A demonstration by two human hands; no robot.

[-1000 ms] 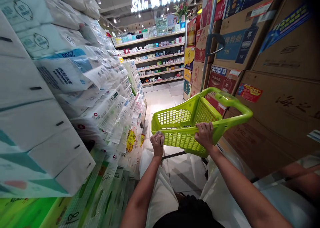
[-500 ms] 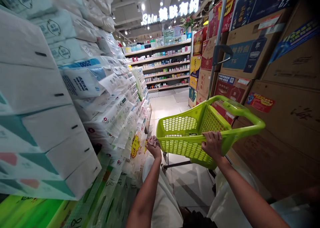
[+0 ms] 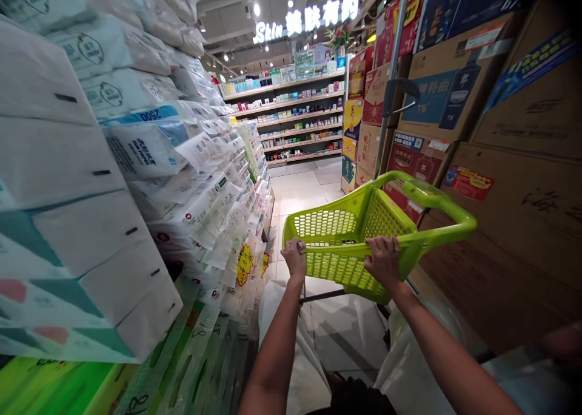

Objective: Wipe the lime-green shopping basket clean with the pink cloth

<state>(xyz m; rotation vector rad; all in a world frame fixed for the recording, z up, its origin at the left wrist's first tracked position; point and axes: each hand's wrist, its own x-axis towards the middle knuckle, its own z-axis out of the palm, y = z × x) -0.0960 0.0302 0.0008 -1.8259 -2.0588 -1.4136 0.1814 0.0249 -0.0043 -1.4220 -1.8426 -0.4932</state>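
A lime-green plastic shopping cart [image 3: 341, 266] stands sideways in front of me, its handle to the right. No goods show in the part of its basket I can see. My right hand [image 3: 382, 257] is closed over the near rim, towards the handle end. Over the same rim, near the left end, my left hand [image 3: 295, 256] is closed too. A small greyish-pink crumpled bit [image 3: 301, 246] shows at its fingers; what it is I cannot make out.
Stacked packs of tissue paper [image 3: 136, 142] line the left side closely. Cardboard cartons [image 3: 500, 233] rise on the right, with a metal pole [image 3: 390, 99] before them. Tiled floor [image 3: 295, 190] leads to shelves of small goods [image 3: 300, 111] under a lit sign.
My left hand has moved right, from the cart's left end onto its near rim, and closed there. The pinkish crumpled thing in it shows less. My right hand stays on the rim.
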